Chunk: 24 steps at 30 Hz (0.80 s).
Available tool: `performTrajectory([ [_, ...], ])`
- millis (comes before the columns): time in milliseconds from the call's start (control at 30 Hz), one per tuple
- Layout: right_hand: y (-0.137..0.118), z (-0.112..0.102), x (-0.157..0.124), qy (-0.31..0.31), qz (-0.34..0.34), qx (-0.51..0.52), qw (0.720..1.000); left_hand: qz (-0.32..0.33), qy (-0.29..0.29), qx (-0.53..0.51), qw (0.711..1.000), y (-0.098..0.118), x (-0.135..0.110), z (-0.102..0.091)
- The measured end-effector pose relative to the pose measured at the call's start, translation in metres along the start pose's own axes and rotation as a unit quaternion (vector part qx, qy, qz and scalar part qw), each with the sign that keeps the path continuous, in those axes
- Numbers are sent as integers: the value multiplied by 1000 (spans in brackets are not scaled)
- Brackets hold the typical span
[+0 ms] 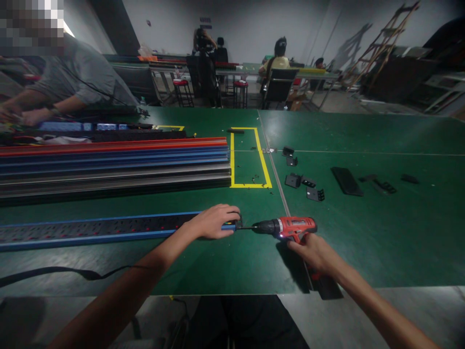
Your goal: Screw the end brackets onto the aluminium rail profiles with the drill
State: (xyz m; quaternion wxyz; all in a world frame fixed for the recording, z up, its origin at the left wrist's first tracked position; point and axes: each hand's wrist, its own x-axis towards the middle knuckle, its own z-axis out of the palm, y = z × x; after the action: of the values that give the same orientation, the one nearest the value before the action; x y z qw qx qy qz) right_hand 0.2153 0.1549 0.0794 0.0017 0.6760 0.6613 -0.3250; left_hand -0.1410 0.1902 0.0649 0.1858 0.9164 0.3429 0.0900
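Green tabletop (381,232) spans the workshop scene, with a co-worker in grey sleeves (82,68) busy at its far left edge. Stacked red, blue and grey rails (116,162) lie lengthwise across the left half. Parallel to them, nearer the wearer, a blue-edged strip (101,230) stretches from the left side to the middle of the table. Yellow tape (250,186) marks out a rectangle just beyond the stack's right end. A red drill (298,224) points left, level with the strip, its handle wrapped in the right hand's (316,249) closed fingers. The left hand (218,220) pinches the strip's right end between thumb and fingers. Black brackets (292,180) lie scattered farther right. The drill's slim bit (247,227) reaches that end; whether its tip touches is too small to tell.
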Motion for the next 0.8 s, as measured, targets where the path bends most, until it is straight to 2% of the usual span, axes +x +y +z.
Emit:
performTrajectory([
  [800,2,2,3,2,-13,11,1000,-16,-6,11,1000,0,-3,1],
])
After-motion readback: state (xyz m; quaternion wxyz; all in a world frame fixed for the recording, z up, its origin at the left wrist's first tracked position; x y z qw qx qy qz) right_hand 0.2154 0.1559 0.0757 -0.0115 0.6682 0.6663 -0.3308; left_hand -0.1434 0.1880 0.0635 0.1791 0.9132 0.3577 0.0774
